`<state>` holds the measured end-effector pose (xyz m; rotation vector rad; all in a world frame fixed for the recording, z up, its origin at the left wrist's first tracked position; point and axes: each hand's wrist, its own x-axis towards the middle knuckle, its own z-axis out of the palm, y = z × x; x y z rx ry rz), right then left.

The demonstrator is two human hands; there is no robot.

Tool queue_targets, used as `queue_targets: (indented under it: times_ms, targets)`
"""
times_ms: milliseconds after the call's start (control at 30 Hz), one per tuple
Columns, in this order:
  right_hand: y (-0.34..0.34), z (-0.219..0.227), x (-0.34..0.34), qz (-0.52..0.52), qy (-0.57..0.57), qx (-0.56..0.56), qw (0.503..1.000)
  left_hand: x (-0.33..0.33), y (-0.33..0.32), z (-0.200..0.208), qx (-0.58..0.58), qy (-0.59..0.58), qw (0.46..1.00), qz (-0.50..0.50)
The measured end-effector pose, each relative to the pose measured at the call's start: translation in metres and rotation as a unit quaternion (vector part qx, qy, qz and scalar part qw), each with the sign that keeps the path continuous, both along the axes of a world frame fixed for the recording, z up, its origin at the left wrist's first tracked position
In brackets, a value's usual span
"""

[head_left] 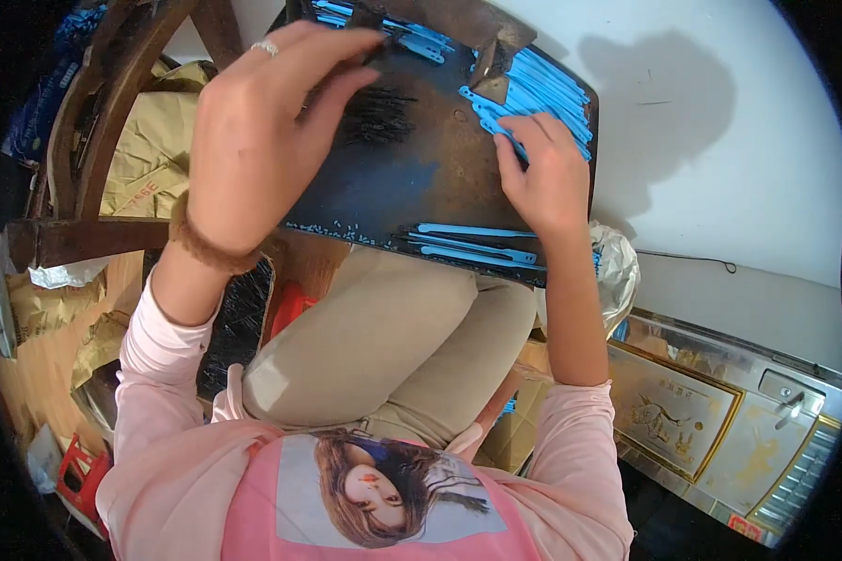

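Observation:
My left hand [262, 131] is raised over the left part of a dark worktable [468, 182], its fingers curled beside a dark metal part. Its thumb and forefinger tips come near each other; anything between them is too dark to make out. Just right of that hand lies a pile of thin black pieces [379, 114]. My right hand [547, 173] rests at the table's right side, thumb and forefinger closed on the holed end of a blue plastic strip [486, 110]. That strip lies against a heap of similar blue strips [547, 89].
A rusty metal bracket [492, 75] stands by the heap. More blue strips [421, 42] lie at the far edge, and several strips with black parts [472, 243] at the near edge. Left are a wooden chair frame [94, 122] and brown paper sacks [150, 150]; right is a white wall [720, 168].

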<state>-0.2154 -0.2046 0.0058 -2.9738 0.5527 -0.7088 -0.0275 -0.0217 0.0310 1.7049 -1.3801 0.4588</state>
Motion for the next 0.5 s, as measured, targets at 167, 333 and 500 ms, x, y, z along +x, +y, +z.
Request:
queue_targets:
  times_ms: [167,333,500]
  targets:
    - [0.000,0.001,0.002,-0.011,-0.022,0.022,0.999,-0.010,-0.026,-0.001,-0.077,0.136,0.986,-0.059]
    - [0.001,0.004,0.003,-0.025,-0.020,0.073,0.997,-0.010,-0.040,-0.020,-0.110,0.185,0.974,-0.073]
    - [-0.006,0.000,0.002,0.032,-0.074,0.147,0.986,-0.012,-0.041,-0.034,-0.090,0.313,0.939,-0.113]
